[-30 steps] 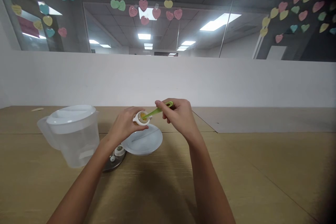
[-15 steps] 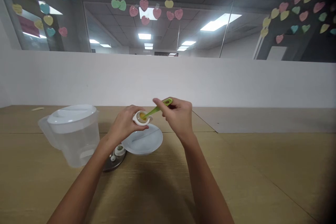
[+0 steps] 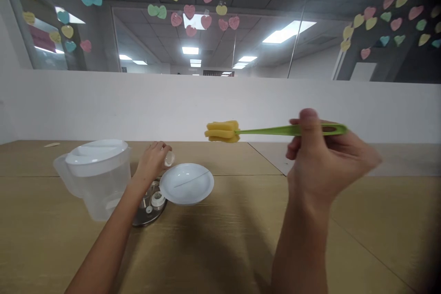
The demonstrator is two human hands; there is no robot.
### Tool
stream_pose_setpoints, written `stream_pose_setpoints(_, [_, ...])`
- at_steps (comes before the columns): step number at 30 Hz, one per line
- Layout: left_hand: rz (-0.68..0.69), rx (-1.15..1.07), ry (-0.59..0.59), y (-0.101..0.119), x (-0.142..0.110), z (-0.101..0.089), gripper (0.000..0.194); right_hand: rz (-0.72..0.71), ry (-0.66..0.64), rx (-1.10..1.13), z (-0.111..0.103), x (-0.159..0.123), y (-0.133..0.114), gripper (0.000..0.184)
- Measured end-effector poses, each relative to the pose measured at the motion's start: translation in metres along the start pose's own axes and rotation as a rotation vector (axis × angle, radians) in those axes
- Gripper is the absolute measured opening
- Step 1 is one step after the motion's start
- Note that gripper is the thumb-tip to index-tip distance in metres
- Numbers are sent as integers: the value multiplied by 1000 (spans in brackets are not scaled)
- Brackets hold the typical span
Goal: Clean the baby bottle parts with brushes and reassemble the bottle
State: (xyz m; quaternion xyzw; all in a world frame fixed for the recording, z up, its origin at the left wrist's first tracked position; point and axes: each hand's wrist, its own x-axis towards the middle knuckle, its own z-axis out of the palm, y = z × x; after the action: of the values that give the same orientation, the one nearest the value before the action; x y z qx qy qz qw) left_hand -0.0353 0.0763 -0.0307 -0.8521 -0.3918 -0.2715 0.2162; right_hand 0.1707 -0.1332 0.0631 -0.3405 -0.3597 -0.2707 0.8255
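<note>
My right hand [image 3: 319,161] grips the green handle of a bottle brush [image 3: 222,132], holding it level above the table. The brush's yellow sponge head points left and touches nothing. Over on the left, my left hand [image 3: 153,158] is closed around a small bottle [image 3: 169,159] with a round, pale rim; the fingers hide most of it. Below that hand lies a round metal tray [image 3: 142,219] bearing a white ring-shaped part [image 3: 158,200] and a small white piece [image 3: 149,210]. A white bowl [image 3: 188,186] with a thin stick across it stands to the right of the tray.
A clear plastic pitcher [image 3: 98,183] with a white lid stands left of my left forearm. The wooden table [image 3: 206,248] meets a low white wall [image 3: 172,105], with glass above it carrying heart-shaped notes. A flat, pale piece [image 3: 52,144] lies at the back left.
The brush has come out of the bottle and moved right and nearer with my right hand. My left hand has moved left and slightly down with the bottle, uncovering the bowl.
</note>
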Motion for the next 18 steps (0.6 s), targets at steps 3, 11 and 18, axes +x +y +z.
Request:
stream_pose_setpoints(3, [81, 98, -12, 11, 0, 6, 26, -8, 53, -19, -7, 8, 3, 22])
stream_pose_setpoints(11, [92, -52, -51, 34, 0, 13, 27, 108, -298, -330, 0, 5, 35, 30])
stream_pose_setpoints(18, [-158, -575, -27, 33, 4, -15, 50, 156, -464, -618, 12, 4, 84, 35])
